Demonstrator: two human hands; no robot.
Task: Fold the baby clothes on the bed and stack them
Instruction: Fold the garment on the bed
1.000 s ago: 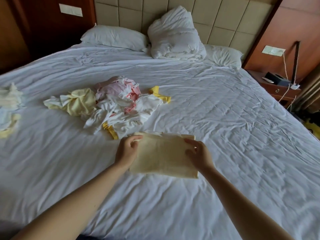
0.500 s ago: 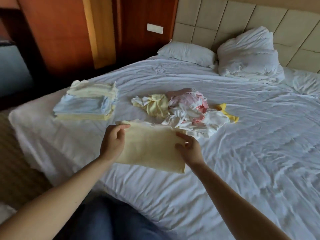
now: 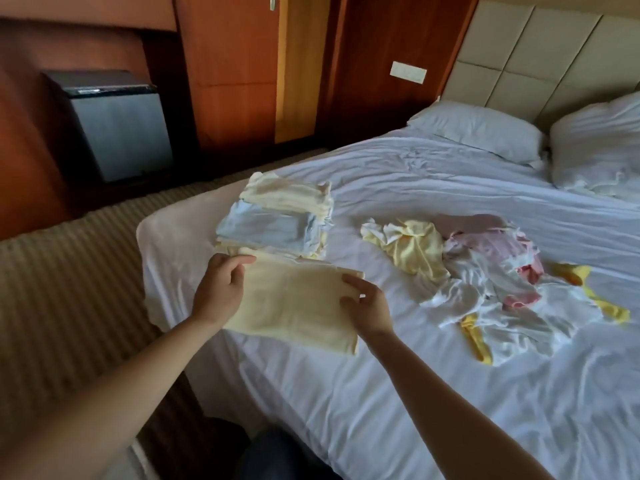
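The folded yellow garment [image 3: 294, 306], pinched edgewise by the fingers [image 3: 242, 263] of left hand [image 3: 220, 294] and right hand [image 3: 369, 306], is now brought to the stack [image 3: 277, 223] just beyond them; stacking is judged next.

A folded pale-yellow garment [image 3: 294, 306] was held flat over the near-left corner of the bed [image 3: 415, 393], just near of the stack of folded clothes [image 3: 270, 223], cream above pale blue. To the right lay a crumpled heap of unfolded baby clothes [image 3: 485, 271]: yellow, pink, white
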